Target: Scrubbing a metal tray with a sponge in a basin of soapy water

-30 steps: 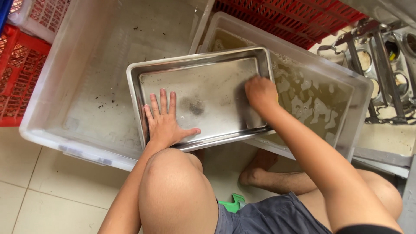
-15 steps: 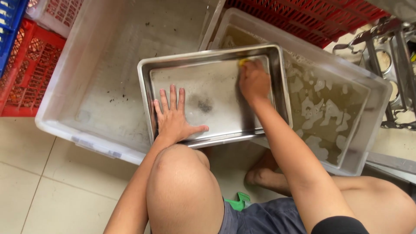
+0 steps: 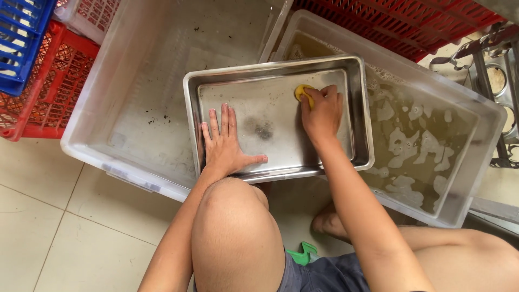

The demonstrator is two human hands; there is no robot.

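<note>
Head view, steel tray lengthwise left-right, level

Two tubs, one tray, one sponge

A yellow sponge on a silver tray, beside red and blue crates.

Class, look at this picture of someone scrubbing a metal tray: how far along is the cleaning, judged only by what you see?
Done: much of the steel tray floor looks plain grey. In hand: the right hand presses a yellow sponge near the far edge, while the left hand lies flat on the floor, steadying it. Left: a dark smudge remains mid-tray, so scrubbing is unfinished.
</note>
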